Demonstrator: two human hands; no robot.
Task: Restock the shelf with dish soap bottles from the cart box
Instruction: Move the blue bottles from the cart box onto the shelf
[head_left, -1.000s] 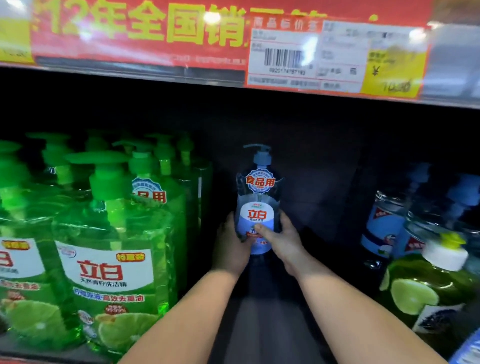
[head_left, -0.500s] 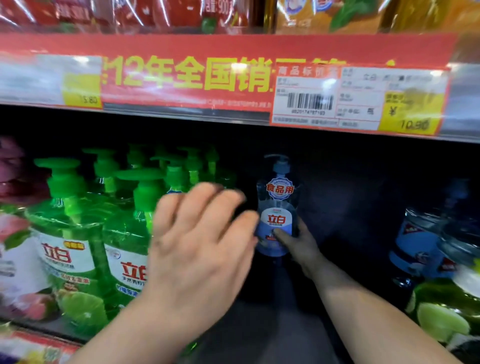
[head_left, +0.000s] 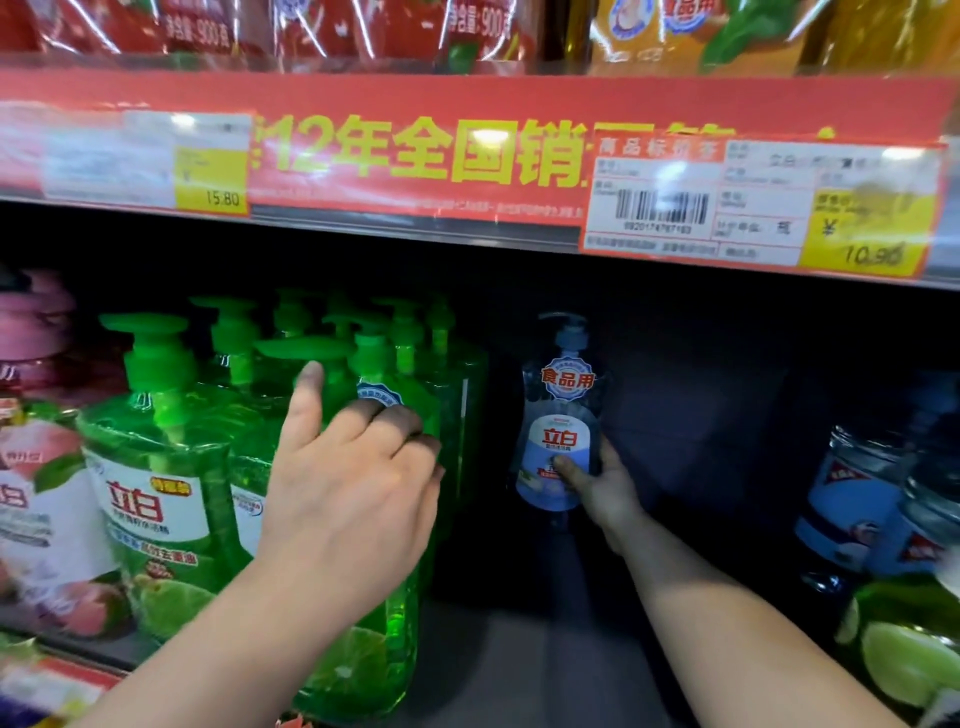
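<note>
Evidently to seat it upright deep in the dark shelf gap (head_left: 519, 660), the right hand (head_left: 602, 483) grips the clear, blue-labelled pump bottle of dish soap (head_left: 563, 410) low down, while the left hand (head_left: 353, 493), fingers loosely spread and empty, hovers just before the green pump bottles (head_left: 156, 441), likely to steady them.

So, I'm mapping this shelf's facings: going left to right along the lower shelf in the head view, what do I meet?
Pink peach-label bottles → green pump bottles → clear blue-label bottle, gripped by the right hand → blue-label bottles at the far right.
</note>
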